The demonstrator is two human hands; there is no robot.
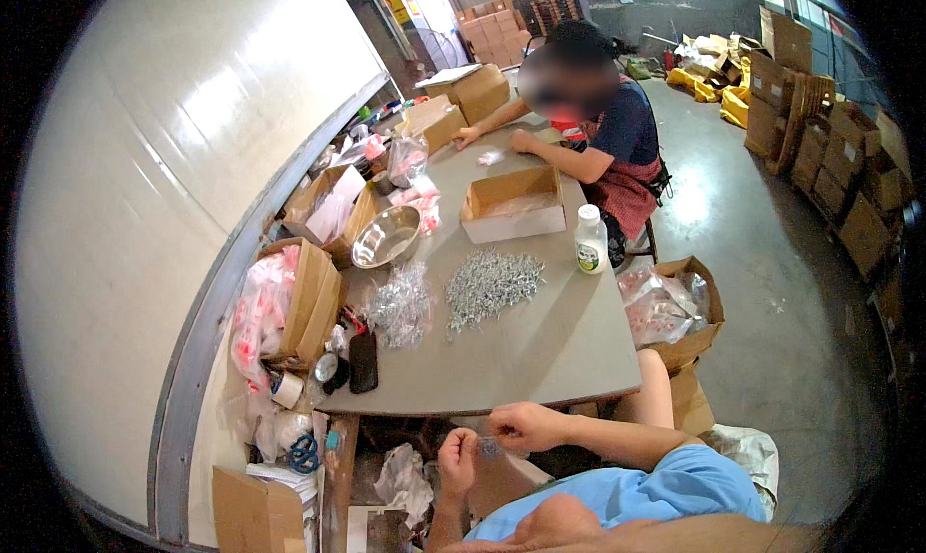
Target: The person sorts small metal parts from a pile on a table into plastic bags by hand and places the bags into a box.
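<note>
— Where are the hands?
— I see both at bottom center, below the table's near edge (502,399). My left hand (456,461) and right hand (521,425) pinch one small clear bag (490,447) between them.
— Room to move?
— Bare tabletop lies between that edge and the screw pile (490,283); a black phone (364,361) sits lower left.

A steel bowl (385,236), white bottle (590,240) and open cardboard box (513,204) sit on the grey tabletop (559,341); a co-worker (617,138) sits opposite.
</note>
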